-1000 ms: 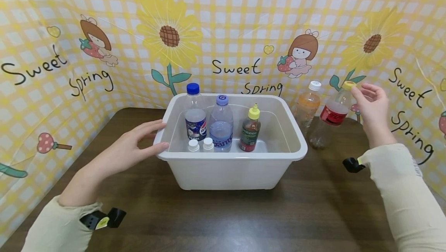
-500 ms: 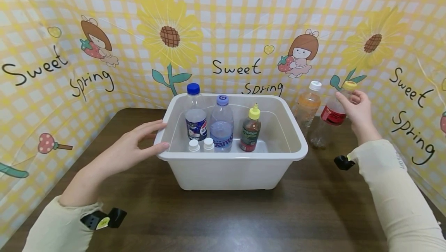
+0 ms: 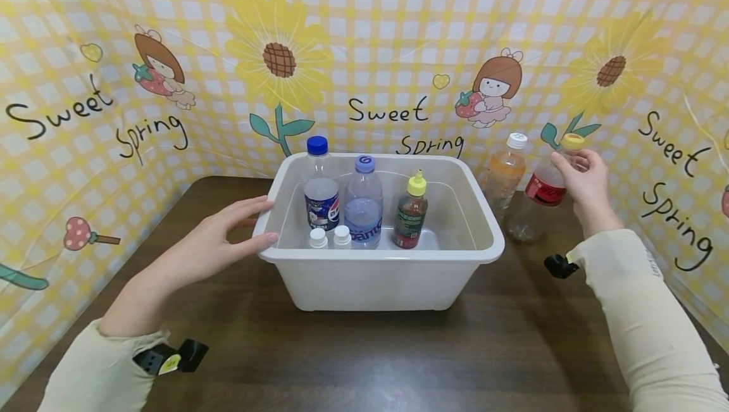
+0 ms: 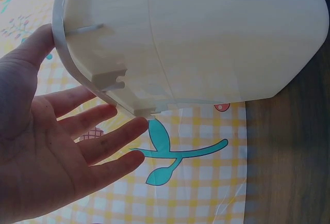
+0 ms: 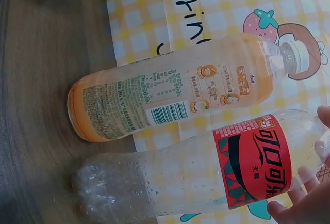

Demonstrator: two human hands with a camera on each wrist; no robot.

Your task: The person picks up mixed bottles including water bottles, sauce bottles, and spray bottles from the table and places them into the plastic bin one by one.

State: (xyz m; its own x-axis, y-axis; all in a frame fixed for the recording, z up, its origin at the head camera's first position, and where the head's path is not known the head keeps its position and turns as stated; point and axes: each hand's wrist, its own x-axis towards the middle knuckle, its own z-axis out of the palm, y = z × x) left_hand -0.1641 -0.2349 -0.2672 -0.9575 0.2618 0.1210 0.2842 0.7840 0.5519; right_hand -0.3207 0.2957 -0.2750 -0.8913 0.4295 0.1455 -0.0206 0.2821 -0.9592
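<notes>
My right hand (image 3: 589, 184) holds a clear cola bottle (image 3: 545, 190) with a red label and yellow cap at its upper part. The bottle stands on the table, right of a white plastic basin (image 3: 376, 282). In the right wrist view, fingertips (image 5: 296, 193) lie at the bottle just above its label. Fingers spread, my left hand (image 3: 205, 244) touches the basin's left rim; the left wrist view shows the thumb (image 4: 38, 46) against that rim. Inside the basin are a blue-capped Pepsi bottle (image 3: 322, 200), a purple-capped bottle (image 3: 364, 206) and a yellow-nozzled sauce bottle (image 3: 410, 216).
Two small white-capped bottles (image 3: 342, 236) stand at the basin's near left, mostly hidden by its front wall. An orange drink bottle (image 3: 505, 171) with a white cap stands between the basin and the cola bottle. Behind the brown table (image 3: 364, 361) hangs a yellow checked cloth (image 3: 364, 32).
My right hand has moved left and down from beside the yellow cap to the upper part of the cola bottle and taken hold there. The left hand has stayed at the rim.
</notes>
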